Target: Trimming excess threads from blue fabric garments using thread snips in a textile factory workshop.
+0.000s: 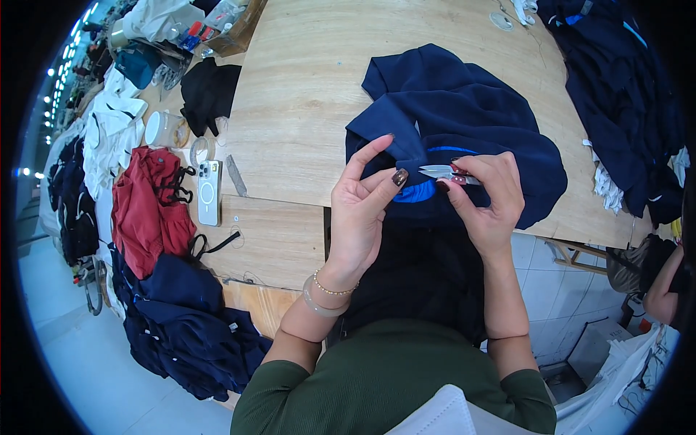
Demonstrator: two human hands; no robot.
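A navy garment [486,109] with bright blue trim lies bunched on the table in front of me, hanging over its near edge. My left hand [362,196] is at its left side, index finger raised. The thumb and middle finger come together at the garment's fold, seemingly pinching it, though the contact is partly hidden. In my right hand [493,192] is a small pair of thread snips [438,172], held between thumb and fingers. Their pointed metal blades point left toward my left thumb, just above the blue trim.
To the left lie a phone [209,192], a tape roll [201,150], a red garment [152,210] and a dark navy pile [188,326]. More navy clothing [616,94] lies along the right side. Another person's arm [663,286] shows at the far right.
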